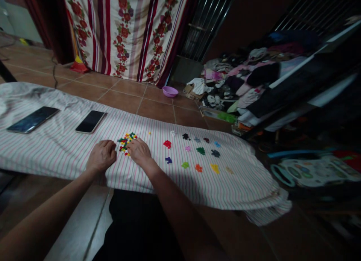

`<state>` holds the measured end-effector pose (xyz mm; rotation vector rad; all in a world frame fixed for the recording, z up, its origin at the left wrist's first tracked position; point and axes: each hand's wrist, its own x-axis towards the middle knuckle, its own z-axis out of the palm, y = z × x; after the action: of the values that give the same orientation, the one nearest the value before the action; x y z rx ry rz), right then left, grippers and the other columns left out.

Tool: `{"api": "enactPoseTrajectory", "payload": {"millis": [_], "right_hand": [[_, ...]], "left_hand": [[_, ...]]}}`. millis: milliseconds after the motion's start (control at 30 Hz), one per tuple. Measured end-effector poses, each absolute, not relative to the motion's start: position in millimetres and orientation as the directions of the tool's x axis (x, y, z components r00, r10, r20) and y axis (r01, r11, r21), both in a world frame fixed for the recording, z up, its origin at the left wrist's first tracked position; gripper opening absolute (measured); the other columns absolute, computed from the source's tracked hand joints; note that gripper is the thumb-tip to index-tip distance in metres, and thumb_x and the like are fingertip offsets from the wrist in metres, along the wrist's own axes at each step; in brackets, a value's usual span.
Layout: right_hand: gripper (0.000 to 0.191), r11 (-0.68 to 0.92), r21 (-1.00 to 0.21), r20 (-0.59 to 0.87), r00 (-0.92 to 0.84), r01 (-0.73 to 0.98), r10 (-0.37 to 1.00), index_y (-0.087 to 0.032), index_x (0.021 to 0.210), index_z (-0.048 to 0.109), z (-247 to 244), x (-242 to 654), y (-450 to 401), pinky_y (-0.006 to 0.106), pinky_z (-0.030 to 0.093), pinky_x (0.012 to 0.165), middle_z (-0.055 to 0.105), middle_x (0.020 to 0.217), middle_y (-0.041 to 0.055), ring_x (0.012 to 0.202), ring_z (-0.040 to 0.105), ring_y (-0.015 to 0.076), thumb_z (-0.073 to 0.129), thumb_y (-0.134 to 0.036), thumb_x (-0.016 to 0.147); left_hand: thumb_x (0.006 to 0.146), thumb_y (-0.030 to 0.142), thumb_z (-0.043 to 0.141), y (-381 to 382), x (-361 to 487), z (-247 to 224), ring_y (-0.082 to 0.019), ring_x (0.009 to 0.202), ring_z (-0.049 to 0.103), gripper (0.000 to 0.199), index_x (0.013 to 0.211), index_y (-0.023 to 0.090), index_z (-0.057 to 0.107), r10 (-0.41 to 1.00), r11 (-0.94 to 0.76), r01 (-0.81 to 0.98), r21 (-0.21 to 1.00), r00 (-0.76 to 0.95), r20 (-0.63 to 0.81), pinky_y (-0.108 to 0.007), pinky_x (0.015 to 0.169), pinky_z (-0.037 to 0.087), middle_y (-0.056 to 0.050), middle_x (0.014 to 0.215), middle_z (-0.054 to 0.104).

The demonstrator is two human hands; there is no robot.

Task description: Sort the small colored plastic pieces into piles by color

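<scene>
A mixed pile of small coloured pieces lies on the striped cloth. My right hand rests at the pile's right side, its fingertips down among the pieces; whether it pinches one is hidden. Just left of the pile, my left hand lies on the cloth with its fingers curled in, and what they hold, if anything, cannot be seen. To the right are small single-colour heaps, among them red, black, dark green, orange and yellow.
A phone and a larger dark device lie on the cloth at the left. Beyond it, a purple basin stands on the tiled floor before a floral curtain. Clothes are heaped at the right.
</scene>
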<state>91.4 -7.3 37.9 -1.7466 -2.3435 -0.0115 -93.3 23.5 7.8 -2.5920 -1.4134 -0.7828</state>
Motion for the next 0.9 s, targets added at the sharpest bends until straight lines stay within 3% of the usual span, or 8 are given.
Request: {"api": "enactPoseTrajectory", "payload": {"millis": [167, 367, 567, 900], "right_hand": [[0.025, 0.157, -0.198, 0.182, -0.121, 0.968, 0.976, -0.021, 0.097, 0.075, 39.2, 83.5, -10.0, 0.033, 0.045, 0.088, 0.073, 0.098, 0.0059, 0.099, 0.059, 0.021, 0.05, -0.023, 0.098], [0.025, 0.171, -0.289, 0.226, -0.107, 0.942, 0.968, -0.021, 0.098, 0.074, 45.9, 84.8, -14.3, 0.032, 0.045, 0.089, 0.074, 0.103, 0.0055, 0.101, 0.059, 0.0212, 0.05, -0.025, 0.098], [0.019, 0.082, -0.416, 0.215, 0.01, 0.906, 0.977, -0.025, 0.097, 0.071, 54.8, 88.7, -22.6, 0.029, 0.047, 0.079, 0.074, 0.095, 0.0025, 0.095, 0.062, 0.0207, 0.052, -0.026, 0.098], [0.018, 0.097, -0.528, 0.313, 0.087, 0.844, 0.946, -0.023, 0.1, 0.071, 61.7, 116.5, -30.0, 0.029, 0.045, 0.09, 0.074, 0.101, 0.003, 0.097, 0.064, 0.0168, 0.054, -0.024, 0.097]], "left_hand": [[0.082, 0.019, 0.044, 25.2, -94.8, 5.5, -0.026, 0.089, 0.063, 0.019, 0.091, 0.016, 0.061, 0.739, -0.593, 0.79, 0.158, 0.456, 0.496, -0.039, 0.082, 0.047, -0.011, 0.092, 0.069], [0.082, 0.018, 0.044, 25.2, -94.8, 6.4, -0.024, 0.087, 0.064, 0.018, 0.089, 0.018, 0.061, 0.742, -0.59, 0.787, 0.177, 0.443, 0.504, -0.038, 0.081, 0.048, -0.009, 0.09, 0.069], [0.083, 0.02, 0.042, 25.7, -95.9, 8.4, -0.026, 0.085, 0.065, 0.019, 0.089, 0.018, 0.06, 0.724, -0.605, 0.784, 0.14, 0.469, 0.507, -0.04, 0.081, 0.05, -0.01, 0.09, 0.07], [0.083, 0.023, 0.04, 24.1, -95.1, 9.4, -0.028, 0.088, 0.066, 0.022, 0.089, 0.019, 0.061, 0.721, -0.617, 0.771, 0.159, 0.474, 0.505, -0.045, 0.083, 0.052, -0.013, 0.093, 0.071]]}}
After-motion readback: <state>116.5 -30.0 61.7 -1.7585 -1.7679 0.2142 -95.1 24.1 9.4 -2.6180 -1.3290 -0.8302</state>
